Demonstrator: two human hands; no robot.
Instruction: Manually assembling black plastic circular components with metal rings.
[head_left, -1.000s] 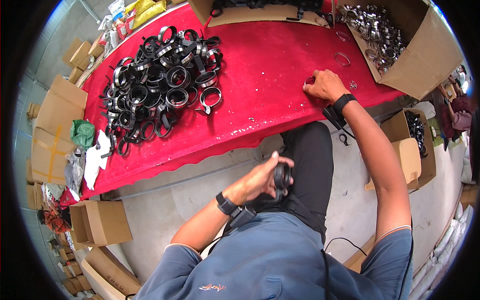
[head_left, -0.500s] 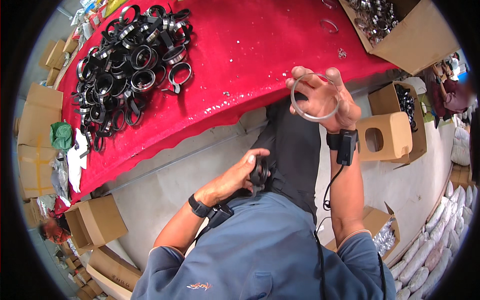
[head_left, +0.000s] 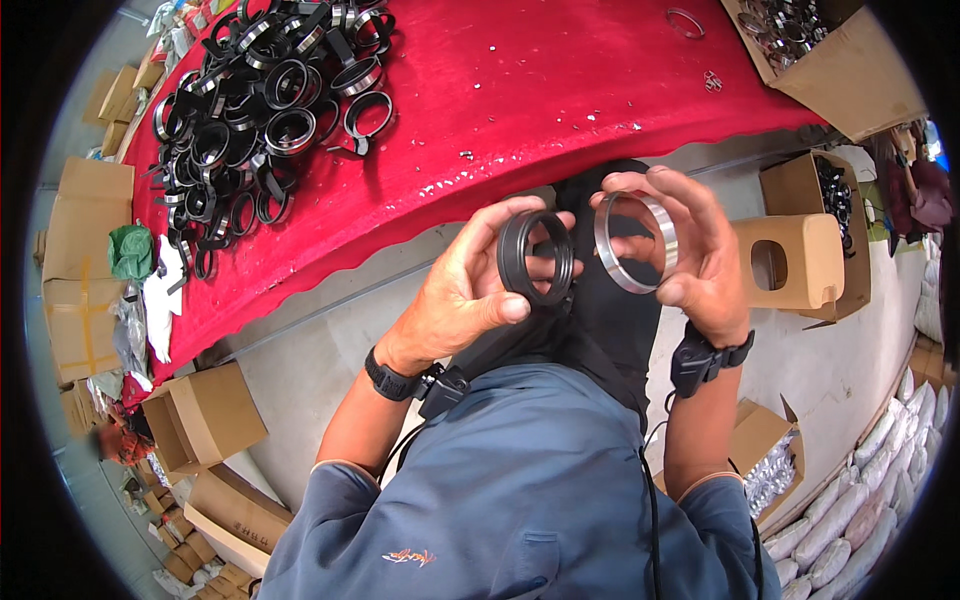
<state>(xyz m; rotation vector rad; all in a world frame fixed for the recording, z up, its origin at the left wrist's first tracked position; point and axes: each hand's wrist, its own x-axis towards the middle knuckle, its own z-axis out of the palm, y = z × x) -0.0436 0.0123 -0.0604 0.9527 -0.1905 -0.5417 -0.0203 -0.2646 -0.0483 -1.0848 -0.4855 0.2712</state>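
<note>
My left hand (head_left: 465,270) grips a black ring (head_left: 514,258), its thumb on the near side and fingers reaching round and through the opening. Close to its right, my right hand (head_left: 705,245) holds a shiny silver metal ring (head_left: 604,240) by its edge between thumb and fingers. The two rings are upright, facing each other with a small gap between them. Both are held above my lap, just short of the table's near edge. At the far left lies a heap of black rings with silver bands and black handles (head_left: 290,130).
A red cloth (head_left: 520,100) covers the table, with small pale scraps scattered near its edge. A cardboard box of metal rings (head_left: 830,85) stands at the far right. More cartons (head_left: 795,265) sit at right and an open box (head_left: 205,415) at lower left.
My left hand has lifted the black ring from near my lap up and forward. My right hand has lowered the metal ring and turned it edge-on toward the black one.
</note>
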